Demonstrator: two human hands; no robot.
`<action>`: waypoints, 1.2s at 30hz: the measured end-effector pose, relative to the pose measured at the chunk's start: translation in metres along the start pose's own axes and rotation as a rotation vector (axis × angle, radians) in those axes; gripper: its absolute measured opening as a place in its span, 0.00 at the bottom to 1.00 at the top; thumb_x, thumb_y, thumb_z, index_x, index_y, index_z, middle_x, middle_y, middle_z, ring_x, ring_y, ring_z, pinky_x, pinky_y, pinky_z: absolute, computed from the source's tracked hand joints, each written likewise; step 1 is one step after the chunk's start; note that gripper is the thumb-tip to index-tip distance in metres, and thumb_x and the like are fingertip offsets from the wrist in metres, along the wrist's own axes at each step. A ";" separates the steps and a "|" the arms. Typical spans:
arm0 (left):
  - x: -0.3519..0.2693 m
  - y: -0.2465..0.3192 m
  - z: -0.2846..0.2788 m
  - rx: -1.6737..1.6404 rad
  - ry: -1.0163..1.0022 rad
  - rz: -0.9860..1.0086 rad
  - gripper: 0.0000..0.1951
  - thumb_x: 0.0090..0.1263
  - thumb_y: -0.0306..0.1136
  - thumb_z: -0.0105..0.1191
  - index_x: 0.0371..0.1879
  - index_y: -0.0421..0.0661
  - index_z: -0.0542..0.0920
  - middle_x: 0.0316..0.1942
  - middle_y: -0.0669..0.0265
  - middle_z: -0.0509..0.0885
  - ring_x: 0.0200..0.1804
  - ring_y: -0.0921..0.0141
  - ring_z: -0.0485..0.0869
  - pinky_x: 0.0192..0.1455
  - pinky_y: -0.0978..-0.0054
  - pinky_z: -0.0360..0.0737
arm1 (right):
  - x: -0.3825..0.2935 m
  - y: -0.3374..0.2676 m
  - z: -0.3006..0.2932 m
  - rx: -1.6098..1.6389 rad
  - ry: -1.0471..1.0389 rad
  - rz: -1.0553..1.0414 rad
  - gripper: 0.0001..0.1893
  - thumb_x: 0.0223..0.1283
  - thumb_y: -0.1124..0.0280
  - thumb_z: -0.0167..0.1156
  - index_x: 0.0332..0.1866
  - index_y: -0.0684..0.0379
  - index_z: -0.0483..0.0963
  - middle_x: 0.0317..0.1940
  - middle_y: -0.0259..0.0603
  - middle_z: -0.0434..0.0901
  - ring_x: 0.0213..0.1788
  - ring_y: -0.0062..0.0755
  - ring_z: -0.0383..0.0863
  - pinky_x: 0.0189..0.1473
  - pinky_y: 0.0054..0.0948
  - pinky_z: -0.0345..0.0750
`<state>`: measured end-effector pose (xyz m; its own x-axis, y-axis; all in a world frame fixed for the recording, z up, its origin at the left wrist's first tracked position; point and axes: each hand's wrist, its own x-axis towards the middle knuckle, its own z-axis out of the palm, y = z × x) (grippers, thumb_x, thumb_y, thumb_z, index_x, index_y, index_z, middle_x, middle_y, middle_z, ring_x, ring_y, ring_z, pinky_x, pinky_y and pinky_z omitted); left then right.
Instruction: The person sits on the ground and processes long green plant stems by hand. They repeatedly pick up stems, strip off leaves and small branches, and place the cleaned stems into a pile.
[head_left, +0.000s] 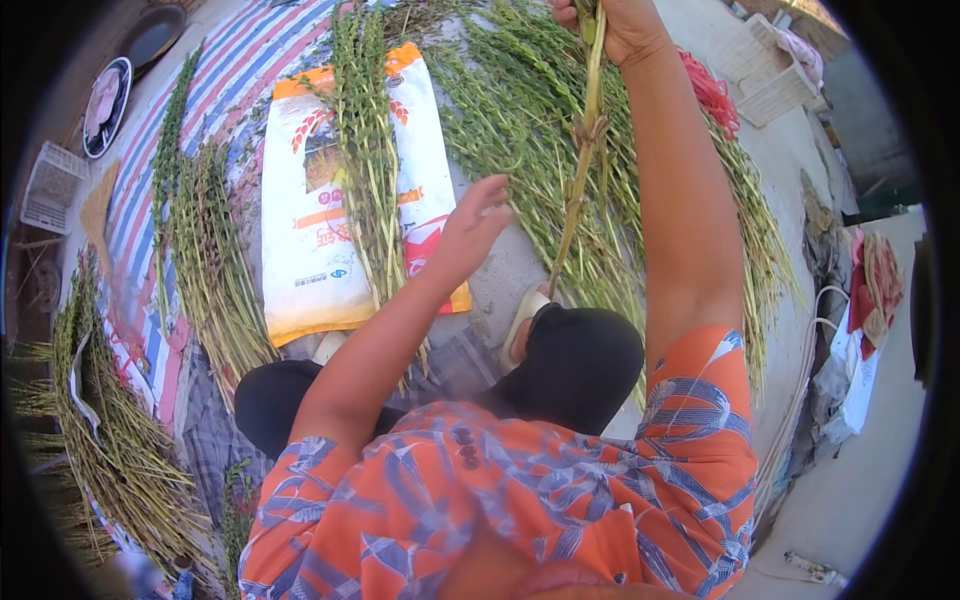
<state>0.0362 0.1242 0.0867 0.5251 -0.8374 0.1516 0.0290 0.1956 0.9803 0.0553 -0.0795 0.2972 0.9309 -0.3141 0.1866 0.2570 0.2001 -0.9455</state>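
My right hand (628, 31) reaches up to the top edge of the view, its fingers closed around a thick, stripped plant stalk (586, 142). That stalk runs down nearly to my shoe (520, 330); its upper end is cut off by the frame. My left hand (478, 225) hovers with bent fingers apart and nothing in them, over the right side of a white and orange printed sack (292, 240). Across the sack lies a bundle of green stalks with seed pods (367, 150), possibly sesame. A larger heap of similar stalks (517, 127) spreads on the ground beyond my left hand.
A striped tarp (225, 60) covers the ground at left, with more stalk bundles (206, 247) and a stack (127, 427) on or near it. A straw broom (99, 210), a plastic crate (54, 187) and basins (108, 106) stand farther left. Red twine (709, 94) and a white crate (776, 82) are upper right.
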 end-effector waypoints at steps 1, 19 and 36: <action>0.000 0.002 -0.009 -0.021 0.047 -0.001 0.20 0.64 0.32 0.42 0.55 0.40 0.59 0.55 0.61 0.62 0.57 0.67 0.62 0.51 0.72 0.68 | 0.014 0.004 0.013 0.075 -0.033 -0.004 0.05 0.53 0.72 0.49 0.30 0.61 0.66 0.18 0.34 0.68 0.19 0.22 0.68 0.20 0.20 0.68; -0.058 -0.061 -0.125 -0.552 0.314 -0.452 0.24 0.64 0.46 0.41 0.54 0.44 0.57 0.38 0.65 0.72 0.39 0.75 0.73 0.41 0.80 0.69 | 0.092 0.214 0.088 0.587 -0.122 0.371 0.08 0.52 0.68 0.51 0.30 0.62 0.67 0.22 0.36 0.70 0.23 0.24 0.70 0.22 0.21 0.68; -0.153 -0.144 -0.098 0.505 0.546 -0.670 0.26 0.57 0.25 0.45 0.55 0.36 0.55 0.50 0.45 0.64 0.53 0.53 0.65 0.56 0.68 0.61 | 0.057 0.472 0.042 0.449 0.349 0.560 0.17 0.47 0.65 0.57 0.42 0.59 0.64 0.31 0.36 0.71 0.28 0.26 0.70 0.25 0.26 0.68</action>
<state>0.0353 0.2745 -0.0899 0.8552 -0.3213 -0.4068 0.1642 -0.5764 0.8005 0.2404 0.0364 -0.1272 0.8364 -0.3137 -0.4494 -0.0759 0.7457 -0.6619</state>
